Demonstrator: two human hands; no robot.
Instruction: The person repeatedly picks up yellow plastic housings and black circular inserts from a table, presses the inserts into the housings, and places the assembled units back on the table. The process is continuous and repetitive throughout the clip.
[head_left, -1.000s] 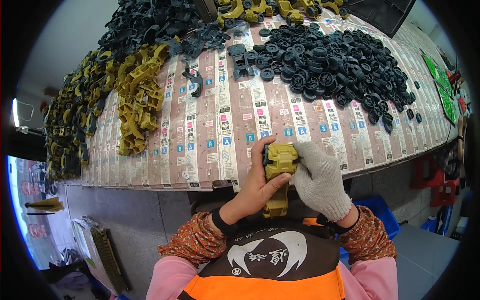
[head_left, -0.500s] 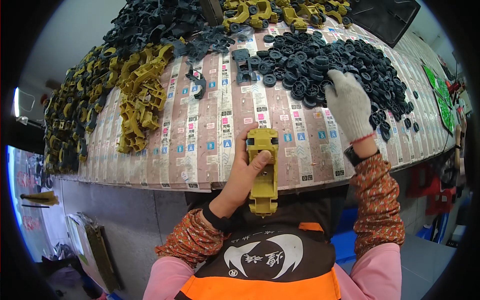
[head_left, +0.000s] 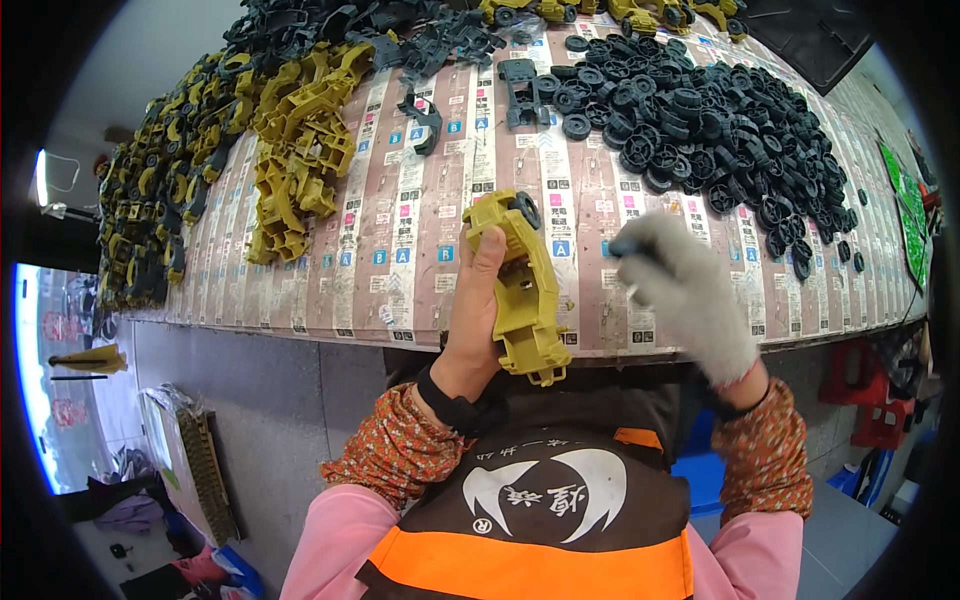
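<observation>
A yellow toy car body (head_left: 528, 300), its hollow side partly showing, lies tilted in my bare left hand (head_left: 478, 300). The thumb presses on it near its far end. One dark wheel (head_left: 526, 209) sits at the far right corner of the body. To the right, my right hand (head_left: 680, 285), in a whitish knit glove, is in the air over the table and blurred by motion. Its fingers are pinched around a small dark toy wheel (head_left: 628, 242), whose outline is smeared. The two hands are apart.
A big heap of dark wheels (head_left: 690, 120) covers the table's right side. Yellow car bodies (head_left: 300, 150) are piled at left, beside assembled yellow-and-dark cars (head_left: 150, 210). Dark chassis parts (head_left: 320, 30) lie at the back. The table's front edge (head_left: 620, 358) runs near my waist.
My right hand has come from the wheel heap toward the car body, bringing a wheel. My left hand has raised and tilted the body, and a wheel now shows on its far right corner.
</observation>
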